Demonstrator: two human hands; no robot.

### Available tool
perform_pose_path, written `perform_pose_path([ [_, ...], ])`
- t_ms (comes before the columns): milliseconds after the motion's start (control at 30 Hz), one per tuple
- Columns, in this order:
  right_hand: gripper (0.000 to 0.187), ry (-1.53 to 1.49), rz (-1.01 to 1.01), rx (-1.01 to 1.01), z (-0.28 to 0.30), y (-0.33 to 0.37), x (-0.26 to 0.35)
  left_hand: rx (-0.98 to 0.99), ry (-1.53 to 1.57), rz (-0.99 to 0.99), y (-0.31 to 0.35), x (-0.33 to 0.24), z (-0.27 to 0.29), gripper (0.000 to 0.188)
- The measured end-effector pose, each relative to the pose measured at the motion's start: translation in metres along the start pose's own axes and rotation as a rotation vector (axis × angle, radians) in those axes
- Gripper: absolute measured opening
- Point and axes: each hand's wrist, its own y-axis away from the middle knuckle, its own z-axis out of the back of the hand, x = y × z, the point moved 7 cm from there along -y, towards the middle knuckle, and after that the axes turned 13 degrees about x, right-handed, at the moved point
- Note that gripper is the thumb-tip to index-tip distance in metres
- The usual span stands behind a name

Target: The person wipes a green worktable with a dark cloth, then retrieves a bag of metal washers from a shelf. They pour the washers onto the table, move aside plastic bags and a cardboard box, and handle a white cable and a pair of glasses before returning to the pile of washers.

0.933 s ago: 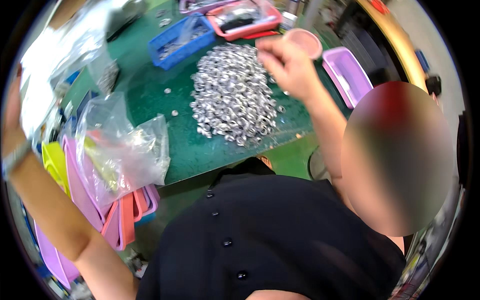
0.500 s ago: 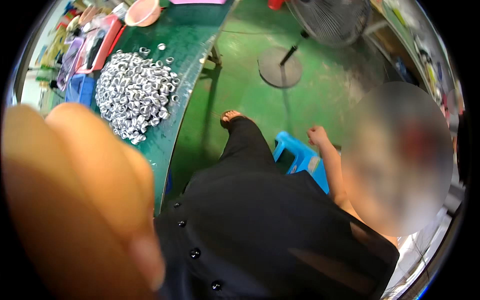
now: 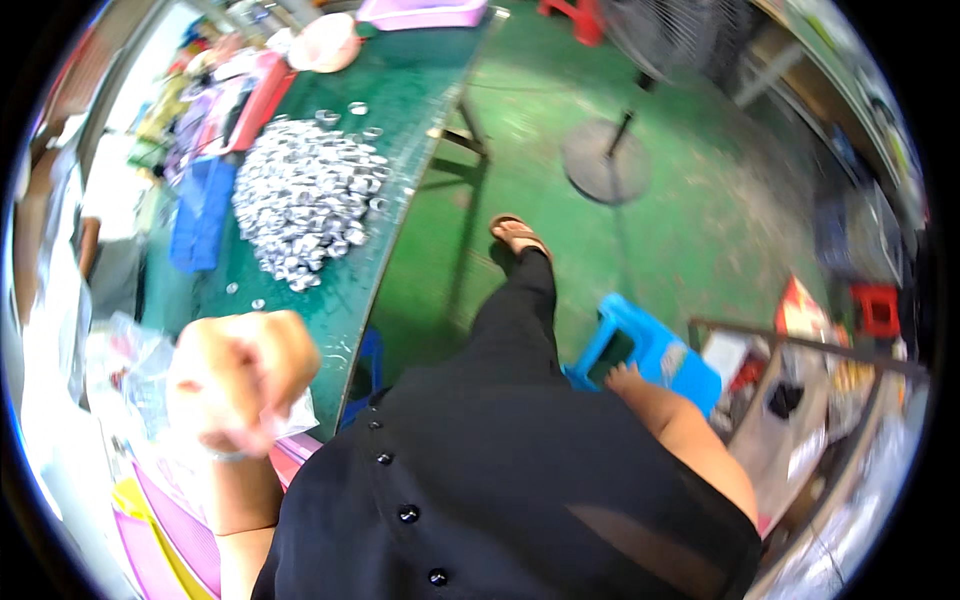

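Observation:
My left hand (image 3: 245, 375), slightly blurred, is raised over the near left edge of the green table (image 3: 340, 300), its fingers curled closed. Whatever lies inside them, if anything, is hidden. My right hand (image 3: 627, 380) hangs low on the other side of me, fingers loosely apart, by the front of a blue plastic stool (image 3: 685, 375). Whether it touches the stool I cannot tell. On the table, beyond my left hand, rises a heap of small silvery ring-shaped pieces (image 3: 310, 200), with a few loose ones around it.
A blue bin (image 3: 200, 215), a red tray (image 3: 262, 100), a pink bowl (image 3: 325, 45) and a purple tray (image 3: 425, 12) line the table. Clear plastic bags (image 3: 130, 360) lie near my left. A standing fan (image 3: 605, 160) and a cluttered rack (image 3: 830, 440) are to the right.
My left hand has dropped away from close in front of the camera toward the table edge. My right hand has lowered to the stool's front. The whole view has shifted.

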Motion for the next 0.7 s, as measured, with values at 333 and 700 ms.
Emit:
perform_pose_path([
  [333, 0.052, 0.213, 0.040, 0.328, 0.089, -0.114, -0.075, -0.668, -0.082, 1.074, 0.140, 0.178, 0.114, 0.019],
  [700, 0.042, -0.448, 0.068, 0.111, 0.269, -0.143, -0.022, -0.808, -0.043, 1.316, 0.247, 0.213, 0.095, 0.022],
])
